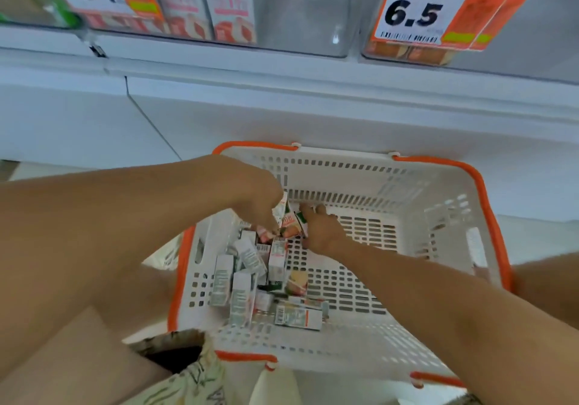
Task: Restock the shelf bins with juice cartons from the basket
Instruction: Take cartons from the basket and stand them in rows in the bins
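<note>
- Fingers [308,209] of the right hand [322,232] curl round a small juice carton [300,221] with a green top, deep inside the basket.
- Left hand [257,198] reaches down beside it, fingertips pinching another carton [264,234] at the top of the heap; the exact grip is blurred.
- Both hands sit close together over the basket's left half.
- White slatted basket [438,216] with orange handles stands on the floor, against the shelf base.
- Loose cartons [247,282] lie jumbled along its left side, some upright, some flat.
- Above, clear shelf bins [300,29] hold two upright cartons [213,7] on the left.
- An orange price tag [419,10] reading 6.5 hangs on the right bin.
</note>
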